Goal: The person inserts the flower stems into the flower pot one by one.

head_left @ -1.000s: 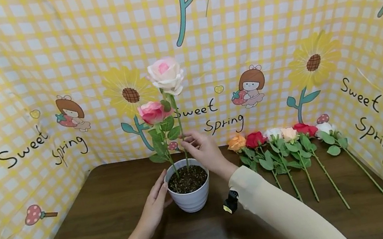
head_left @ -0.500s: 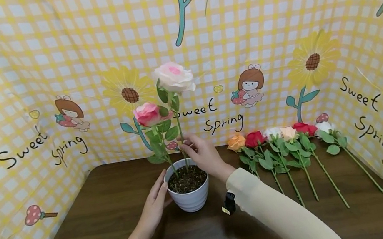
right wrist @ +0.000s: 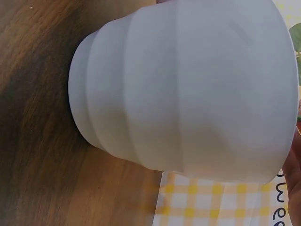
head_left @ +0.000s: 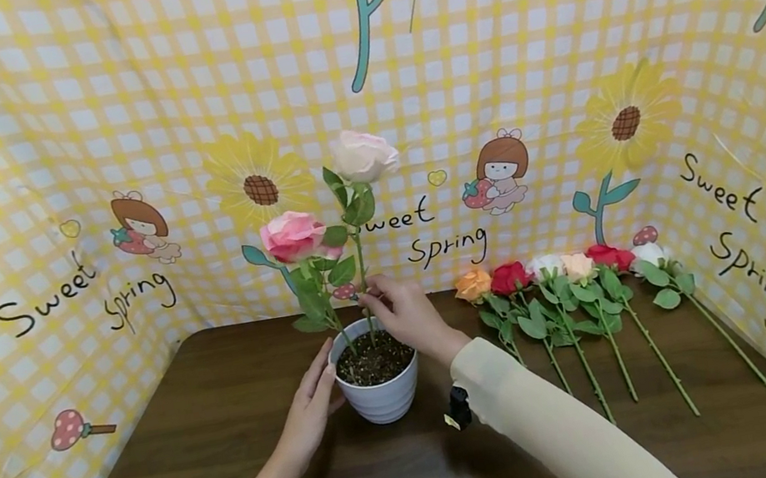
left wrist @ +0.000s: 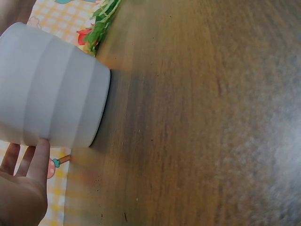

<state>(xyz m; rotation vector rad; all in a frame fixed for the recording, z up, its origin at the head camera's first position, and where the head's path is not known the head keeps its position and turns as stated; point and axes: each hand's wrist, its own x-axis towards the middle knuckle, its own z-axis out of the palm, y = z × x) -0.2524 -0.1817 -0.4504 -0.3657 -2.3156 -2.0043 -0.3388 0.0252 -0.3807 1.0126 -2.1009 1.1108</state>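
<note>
A white ribbed flowerpot (head_left: 383, 404) full of dark soil (head_left: 373, 363) stands upright on the table. Two stemmed roses rise from the soil: a tall pale pink rose (head_left: 364, 156) and a shorter deep pink rose (head_left: 293, 237) to its left. My right hand (head_left: 407, 315) pinches the pale rose's stem between thumb and fingers, just above the rim. With fingers straight, my left hand (head_left: 308, 408) rests against the pot's left side. In the left wrist view, fingertips (left wrist: 43, 143) touch the pot wall (left wrist: 51, 89). The pot (right wrist: 164, 89) fills most of the right wrist view, with the right hand (right wrist: 294, 174) at the edge.
Several loose roses lie in a row on the right of the brown table (head_left: 163, 470), among them an orange rose (head_left: 475, 286), a red rose (head_left: 510, 279) and a white rose (head_left: 649, 255). A checked cloth (head_left: 509, 40) encloses the back and sides.
The pale rose's head has shifted right and slightly down, its pink centre turning out of sight. The deep pink rose has moved a little left. My left hand stays on the pot.
</note>
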